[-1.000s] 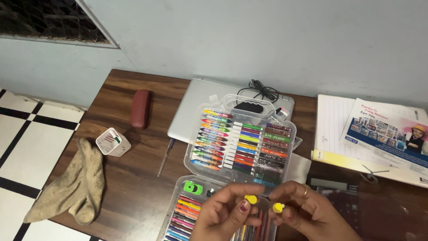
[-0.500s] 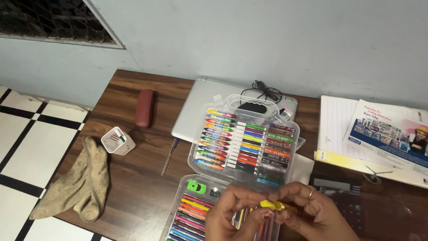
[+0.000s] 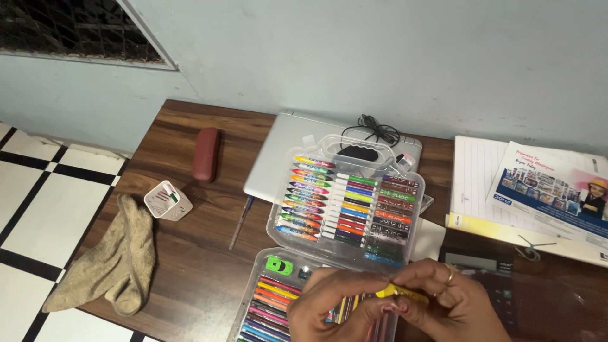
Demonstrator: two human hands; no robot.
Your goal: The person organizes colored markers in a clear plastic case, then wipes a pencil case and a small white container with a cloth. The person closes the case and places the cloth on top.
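You're at a home study desk; a wooden table (image 3: 190, 253) against a pale blue wall. On it sits a closed laptop (image 3: 285, 152); right of it lie notebooks (image 3: 481, 183), left a spectacle case (image 3: 206, 154).

The wooden table (image 3: 190, 253) carries a beige cloth (image 3: 111, 266), maroon case (image 3: 206, 154), laptop (image 3: 285, 152) and open colour set (image 3: 345, 209).

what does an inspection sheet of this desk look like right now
surface: dark wooden table, mostly covered on its right half
job's things: open clear art case with rows of crayons and markers; yellow marker over the lower tray
clutter: tan cloth, white cube, maroon case, pen, closed laptop, booklets, calculator
grippers: left hand and right hand both pinch the yellow marker
cables: black cord coiled on the laptop
surroundings: pale blue wall, black-and-white floor tiles
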